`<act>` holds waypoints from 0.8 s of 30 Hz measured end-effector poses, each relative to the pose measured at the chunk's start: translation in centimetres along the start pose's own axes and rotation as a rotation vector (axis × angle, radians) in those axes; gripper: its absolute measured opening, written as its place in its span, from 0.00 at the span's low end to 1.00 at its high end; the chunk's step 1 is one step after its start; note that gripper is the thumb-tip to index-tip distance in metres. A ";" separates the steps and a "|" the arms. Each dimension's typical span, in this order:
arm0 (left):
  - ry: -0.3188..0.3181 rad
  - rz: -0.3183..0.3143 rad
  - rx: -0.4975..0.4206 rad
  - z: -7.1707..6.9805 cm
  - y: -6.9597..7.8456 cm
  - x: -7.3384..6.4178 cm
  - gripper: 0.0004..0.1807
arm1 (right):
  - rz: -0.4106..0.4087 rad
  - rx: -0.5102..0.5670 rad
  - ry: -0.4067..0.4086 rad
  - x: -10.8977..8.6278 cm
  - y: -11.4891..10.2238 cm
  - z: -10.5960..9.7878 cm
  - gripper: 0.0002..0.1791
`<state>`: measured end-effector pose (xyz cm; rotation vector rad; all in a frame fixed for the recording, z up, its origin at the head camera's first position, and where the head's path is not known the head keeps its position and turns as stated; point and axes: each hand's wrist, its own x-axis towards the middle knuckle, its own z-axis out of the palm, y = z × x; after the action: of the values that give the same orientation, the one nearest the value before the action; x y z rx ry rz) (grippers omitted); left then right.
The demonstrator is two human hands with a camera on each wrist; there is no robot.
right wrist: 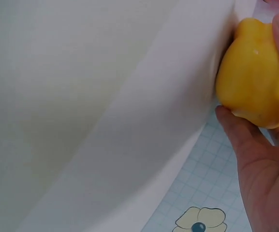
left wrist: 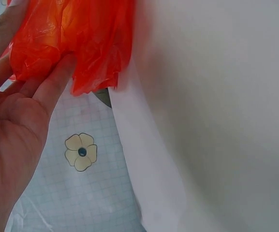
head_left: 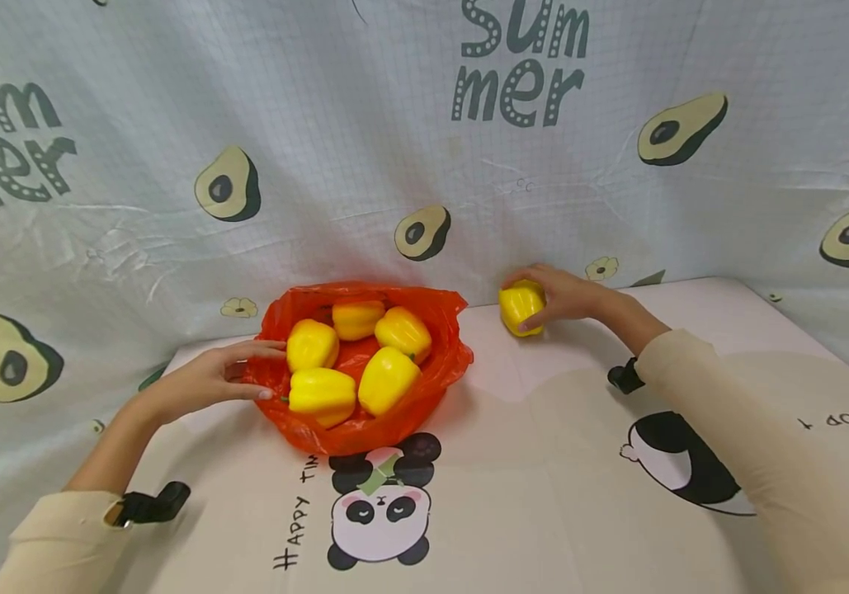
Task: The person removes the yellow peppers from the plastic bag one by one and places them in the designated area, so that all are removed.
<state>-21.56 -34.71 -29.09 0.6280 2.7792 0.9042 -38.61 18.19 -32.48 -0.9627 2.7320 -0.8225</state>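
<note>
A red plastic bag (head_left: 435, 396) lies spread wide on the table with several yellow bell peppers (head_left: 389, 381) inside. My left hand (head_left: 205, 384) is at the bag's left side, its loosely extended fingers and thumb resting against the crinkled plastic. The left wrist view shows those fingers (left wrist: 52, 89) touching the outside of the bag (left wrist: 88, 46). To the right of the bag, my right hand (head_left: 561, 295) grips another yellow bell pepper (head_left: 519, 307) by the table's far edge. Thumb and fingers are around this pepper (right wrist: 255, 72) in the right wrist view.
A hanging sheet (head_left: 335, 165) printed with avocados and lettering stands right behind the table's far edge. The pale tabletop (head_left: 513, 487) carries panda prints and writing. Dark wrist cameras (head_left: 160, 503) sit on both wrists.
</note>
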 end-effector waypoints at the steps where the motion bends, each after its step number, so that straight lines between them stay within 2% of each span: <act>1: 0.001 -0.001 0.002 0.0 0.0 0.0 0.29 | -0.003 0.004 0.000 0.0 0.0 0.1 0.39; 6: 0.001 -0.003 -0.009 -0.1 0.3 -0.2 0.28 | -0.007 0.034 -0.010 -0.3 -0.3 0.4 0.40; 11: -0.003 -0.002 -0.029 -0.1 0.6 -0.4 0.28 | -0.012 0.018 -0.038 -0.3 -0.6 0.2 0.40; 17: 0.016 -0.001 -0.038 0.2 0.4 -0.6 0.28 | 0.019 0.021 -0.086 -0.3 -1.3 -0.1 0.44; 20: 0.019 0.009 -0.042 0.4 0.5 -0.7 0.29 | -0.017 -0.014 -0.054 -0.6 -2.3 -0.5 0.45; 24: 0.029 0.020 -0.027 0.5 0.6 -1.1 0.29 | -0.090 -0.070 0.016 -1.2 -4.9 -1.6 0.43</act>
<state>-20.25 -34.50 -29.16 0.6444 2.7861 0.9601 -35.49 16.48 -28.62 -1.1052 2.7651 -0.7566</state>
